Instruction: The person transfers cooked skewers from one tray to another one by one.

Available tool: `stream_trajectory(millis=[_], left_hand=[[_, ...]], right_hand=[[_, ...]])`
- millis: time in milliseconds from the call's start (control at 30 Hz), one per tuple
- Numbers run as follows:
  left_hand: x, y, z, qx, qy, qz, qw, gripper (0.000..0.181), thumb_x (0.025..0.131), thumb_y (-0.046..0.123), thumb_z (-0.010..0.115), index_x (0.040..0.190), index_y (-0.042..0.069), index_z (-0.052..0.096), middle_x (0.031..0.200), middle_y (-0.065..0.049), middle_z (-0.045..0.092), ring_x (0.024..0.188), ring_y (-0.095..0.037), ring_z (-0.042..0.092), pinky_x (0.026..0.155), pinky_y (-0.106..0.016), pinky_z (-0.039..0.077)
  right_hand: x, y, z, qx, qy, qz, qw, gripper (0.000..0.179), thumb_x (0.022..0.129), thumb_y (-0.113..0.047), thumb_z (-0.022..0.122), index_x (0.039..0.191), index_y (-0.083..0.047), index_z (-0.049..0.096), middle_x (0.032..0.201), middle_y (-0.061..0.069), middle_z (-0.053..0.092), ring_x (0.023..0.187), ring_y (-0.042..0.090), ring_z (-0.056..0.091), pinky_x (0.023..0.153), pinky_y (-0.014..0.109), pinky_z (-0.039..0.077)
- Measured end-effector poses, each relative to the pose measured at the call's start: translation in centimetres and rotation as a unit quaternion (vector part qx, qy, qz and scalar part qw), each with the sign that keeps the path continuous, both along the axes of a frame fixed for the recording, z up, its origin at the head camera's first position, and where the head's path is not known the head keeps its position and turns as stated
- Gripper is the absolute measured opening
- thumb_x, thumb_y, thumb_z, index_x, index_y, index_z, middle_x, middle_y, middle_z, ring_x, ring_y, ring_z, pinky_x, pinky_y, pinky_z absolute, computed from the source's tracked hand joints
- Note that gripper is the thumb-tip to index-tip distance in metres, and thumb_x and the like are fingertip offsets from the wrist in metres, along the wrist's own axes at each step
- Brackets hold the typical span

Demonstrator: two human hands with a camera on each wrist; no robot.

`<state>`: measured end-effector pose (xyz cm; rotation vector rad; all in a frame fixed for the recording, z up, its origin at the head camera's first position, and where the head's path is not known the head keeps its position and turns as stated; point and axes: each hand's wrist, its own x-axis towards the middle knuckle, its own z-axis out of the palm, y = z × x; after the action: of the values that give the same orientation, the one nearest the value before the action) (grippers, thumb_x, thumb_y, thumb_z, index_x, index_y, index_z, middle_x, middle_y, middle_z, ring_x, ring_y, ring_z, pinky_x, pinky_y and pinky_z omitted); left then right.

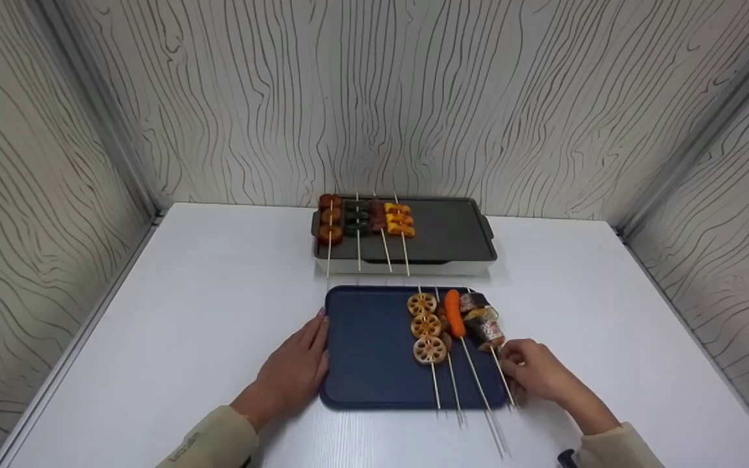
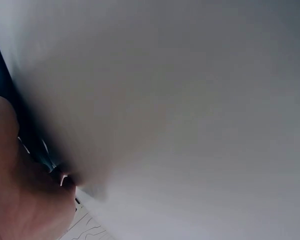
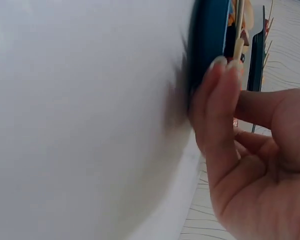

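A dark blue tray (image 1: 374,351) lies on the white table. My left hand (image 1: 293,370) rests along its left edge with fingers extended; the left wrist view shows only part of this hand (image 2: 25,195) by the rim. On the tray's right half are a lotus root skewer (image 1: 426,326), a partly covered brown skewer (image 1: 446,341), an orange sausage skewer (image 1: 454,313) and a skewer of dark, silvery-skinned chunks (image 1: 484,325). My right hand (image 1: 537,370) is at the right edge, its curled fingers and thumb pinching the rightmost skewer's stick (image 3: 238,47) near its lower end.
Behind the tray stands a grill (image 1: 449,227) with a dark flat plate. Several skewers lie on its left side: brown rounds (image 1: 330,220), dark green pieces (image 1: 357,218), reddish meat (image 1: 378,214) and yellow pieces (image 1: 399,220). Wood-patterned panels (image 1: 374,97) enclose the table.
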<state>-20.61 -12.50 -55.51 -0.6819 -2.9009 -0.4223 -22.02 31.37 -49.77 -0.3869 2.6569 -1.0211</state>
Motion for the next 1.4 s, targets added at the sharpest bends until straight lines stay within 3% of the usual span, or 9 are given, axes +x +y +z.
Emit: stream_trajectory(millis=[333,567,700,800,933,1067,1200,1300,1400], left_hand=[[0.2,0.1,1.6,0.009,-0.034,-0.024,0.9991,0.059,0.110,0.026,0.041,0.155,-0.010,0.032,0.164,-0.024,0.028,0.149,-0.037,0.034,0.118,-0.047,0.036],[-0.1,0.7,3.8,0.012,-0.063,-0.007,0.9979,0.053,0.106,0.020,0.052,0.149,-0.011,0.044,0.160,-0.025,0.036,0.143,-0.039,0.043,0.113,-0.051,0.042],[-0.6,1.5,4.9,0.008,0.000,0.012,0.9999,0.039,0.101,0.018,0.061,0.132,-0.006,0.063,0.143,-0.022,0.057,0.129,-0.037,0.058,0.105,-0.052,0.049],[-1.2,2.5,5.6,0.052,0.067,0.020,0.9962,0.028,0.096,0.019,0.068,0.116,-0.001,0.073,0.118,-0.017,0.071,0.110,-0.033,0.068,0.094,-0.050,0.055],[-1.8,4.2,7.0,0.142,0.088,0.024,0.9857,0.021,0.094,0.020,0.071,0.108,0.005,0.075,0.104,-0.010,0.074,0.094,-0.027,0.071,0.081,-0.046,0.059],[-2.2,6.0,8.2,0.222,0.043,0.022,0.9738,0.022,0.098,0.023,0.068,0.114,0.008,0.073,0.107,-0.006,0.073,0.097,-0.024,0.070,0.082,-0.044,0.059],[-2.7,7.6,8.4,0.291,-0.010,0.005,0.9566,0.026,0.099,0.020,0.066,0.121,0.007,0.069,0.107,-0.007,0.072,0.099,-0.025,0.069,0.085,-0.045,0.057],[-3.3,8.9,8.0,0.354,-0.058,-0.001,0.9335,0.029,0.101,0.018,0.064,0.125,0.003,0.066,0.107,-0.008,0.072,0.098,-0.026,0.069,0.085,-0.045,0.058],[-3.7,10.1,7.6,0.414,-0.112,0.008,0.9032,0.034,0.102,0.020,0.062,0.130,0.000,0.062,0.110,-0.010,0.071,0.100,-0.027,0.070,0.082,-0.043,0.058]], right_hand=[[-0.5,0.5,0.2,-0.067,-0.114,0.012,0.9911,0.013,0.103,-0.008,0.056,0.107,0.003,0.062,0.086,0.007,0.064,0.063,0.016,0.064,0.053,0.030,0.055],[-0.3,0.7,-0.1,-0.098,-0.104,0.036,0.9891,0.010,0.103,-0.003,0.053,0.103,0.006,0.058,0.081,0.007,0.065,0.061,0.016,0.064,0.051,0.030,0.055],[-0.3,0.5,-0.2,-0.092,-0.095,0.039,0.9904,0.010,0.102,-0.003,0.053,0.104,0.005,0.058,0.081,0.006,0.064,0.061,0.015,0.062,0.050,0.029,0.055],[-0.2,0.5,-0.3,-0.094,-0.108,0.028,0.9893,0.011,0.103,-0.004,0.052,0.105,0.005,0.058,0.082,0.007,0.064,0.061,0.016,0.064,0.051,0.030,0.056],[-0.1,0.6,-0.2,-0.088,-0.113,0.014,0.9896,0.013,0.104,-0.006,0.053,0.107,0.004,0.059,0.086,0.008,0.064,0.064,0.017,0.065,0.053,0.032,0.056],[-0.1,0.6,-0.2,-0.076,-0.098,0.016,0.9922,0.013,0.104,-0.008,0.054,0.107,0.003,0.060,0.088,0.007,0.064,0.067,0.017,0.063,0.054,0.031,0.055],[-0.1,0.6,-0.4,-0.077,-0.086,0.024,0.9930,0.011,0.103,-0.007,0.055,0.103,0.003,0.059,0.083,0.004,0.064,0.064,0.015,0.061,0.052,0.028,0.052],[0.0,0.6,-0.6,-0.080,-0.082,0.027,0.9930,0.009,0.102,-0.005,0.054,0.101,0.003,0.058,0.080,0.003,0.063,0.060,0.013,0.060,0.050,0.027,0.051],[0.1,0.6,-0.6,-0.086,-0.084,0.024,0.9924,0.008,0.102,-0.003,0.054,0.101,0.003,0.057,0.079,0.004,0.063,0.058,0.014,0.060,0.048,0.028,0.052]])
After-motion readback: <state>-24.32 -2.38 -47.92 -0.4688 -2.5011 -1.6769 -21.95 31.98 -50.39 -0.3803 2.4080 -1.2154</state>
